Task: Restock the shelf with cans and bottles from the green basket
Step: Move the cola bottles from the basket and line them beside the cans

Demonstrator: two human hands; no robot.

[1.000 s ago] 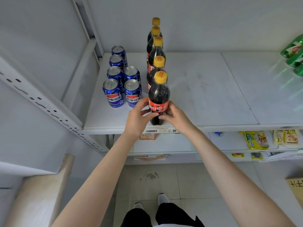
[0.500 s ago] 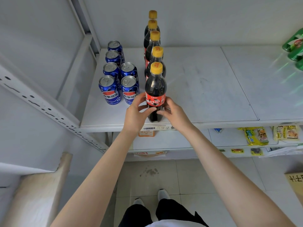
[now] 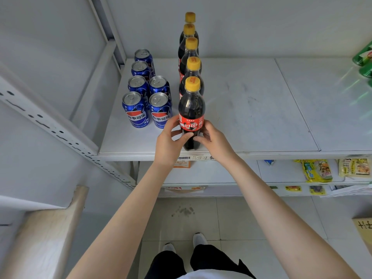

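A dark cola bottle (image 3: 191,109) with a yellow cap and red label stands upright at the front edge of the white shelf (image 3: 251,117). My left hand (image 3: 169,141) grips its lower left side, and my right hand (image 3: 213,140) grips its lower right side. Behind it several more cola bottles (image 3: 190,55) form a single row toward the wall. Left of that row stand several blue cans (image 3: 148,97) in two columns. The green basket is out of view.
Green bottles (image 3: 364,61) sit at the shelf's far right edge. Lower shelves hold yellow snack packets (image 3: 316,170). A slanted perforated shelf upright (image 3: 50,125) runs on the left, a cardboard box (image 3: 364,232) is at the lower right, and my shoes (image 3: 185,244) are on the tiled floor.
Both hands stay on the front bottle, which has been turned slightly so its red label faces me more squarely. The camera view has shifted a little.
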